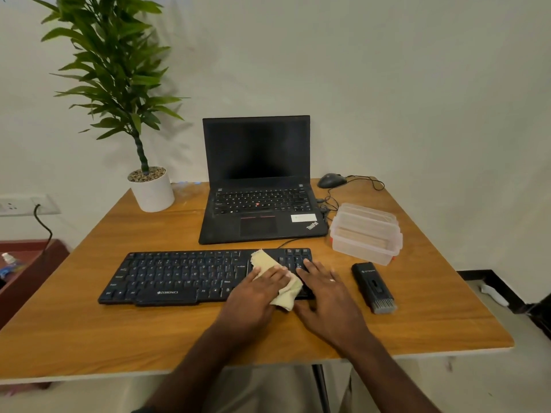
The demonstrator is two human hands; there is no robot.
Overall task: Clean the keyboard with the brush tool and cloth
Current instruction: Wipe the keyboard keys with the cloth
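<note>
A black keyboard (179,275) lies across the front of the wooden table (119,338). A pale yellow cloth (262,260) is spread over its right part, near the number pad. My left hand (259,290) lies flat on the cloth and presses it onto the keys. Beside it, my right hand (322,290) rests with straight fingers on the keyboard's right end. The black brush tool (372,286) lies on the table to the right of the keyboard, bristles toward me, untouched.
An open black laptop (256,180) stands behind the keyboard. To its right are a clear plastic box (366,234) and a wired mouse (331,180). A potted plant (152,189) stands at the back left.
</note>
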